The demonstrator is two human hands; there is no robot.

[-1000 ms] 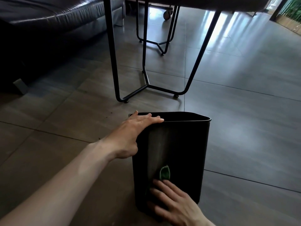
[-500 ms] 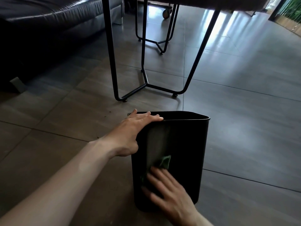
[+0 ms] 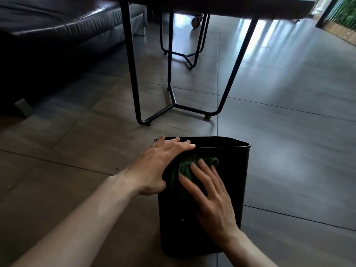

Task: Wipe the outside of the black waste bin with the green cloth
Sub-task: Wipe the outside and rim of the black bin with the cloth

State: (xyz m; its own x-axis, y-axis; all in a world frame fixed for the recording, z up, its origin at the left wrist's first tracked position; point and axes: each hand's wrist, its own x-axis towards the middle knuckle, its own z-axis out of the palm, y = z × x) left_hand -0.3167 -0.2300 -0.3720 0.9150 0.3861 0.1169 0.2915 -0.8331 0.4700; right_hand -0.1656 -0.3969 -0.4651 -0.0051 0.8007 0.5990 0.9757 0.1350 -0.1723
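The black waste bin (image 3: 221, 189) stands upright on the tiled floor (image 3: 289, 132), just in front of the nearest black metal leg frame (image 3: 173, 105) of the desk above it. Against the bin's near wall, just under the rim, lies the bunched green cloth (image 3: 189, 167). The right hand (image 3: 212, 199) presses it flat there, fingers (image 3: 204, 166) spread and extended rather than curled; the palm pins the cloth to the wall and does not clutch it. The left hand (image 3: 163, 160) steadies the bin at its near-left corner: its fingers lie over the rim and its thumb side wraps the corner, a light closed hold on the edge.

As a judgement of progress: the wiping is underway on the near face, with the cloth at the upper part of that wall. The motion blur on the right fingers suggests an active stroke. Whether the lower part of this face is already clean cannot be told, since the plastic is dark and shows little; a small pale speck low on the wall, below the right palm, may be a leftover mark. The right wall of the bin is seen at a steep angle and shows no cloth contact; the far and left walls are hidden. So most of the outside seemingly remains, and the bin would need turning to reach those sides.

Further out from the bin, a dark leather sofa (image 3: 57, 26) sits at far left, and a second leg frame (image 3: 185, 54) stands behind the first.
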